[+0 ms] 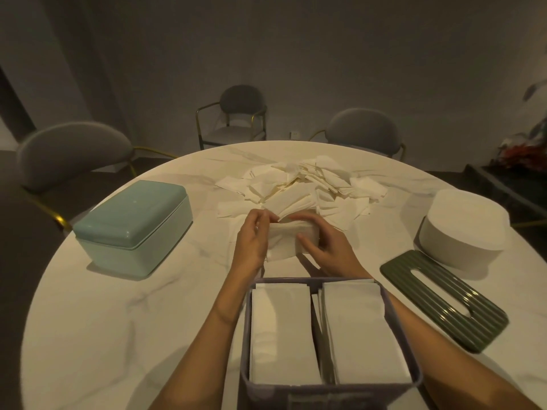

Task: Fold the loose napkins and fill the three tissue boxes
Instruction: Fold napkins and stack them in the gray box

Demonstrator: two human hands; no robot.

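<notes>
A heap of loose white napkins (302,187) covers the far middle of the round table. Just in front of it lies a white napkin (284,239) between my two hands. My left hand (251,241) pinches its upper left edge with fingertips. My right hand (322,247) grips its right end, thumb in front, fingers curled over the top. Right before me stands a grey open tissue box (245,321) with two rows of folded napkins inside. A closed teal tissue box (133,226) sits at the left. A white round-cornered box (464,229) stands at the right.
A dark green ribbed lid (444,300) with a slot lies on the white marble table (118,321) at the right, beside the white box. Three grey chairs stand beyond the far edge. Bare tabletop shows at the near left.
</notes>
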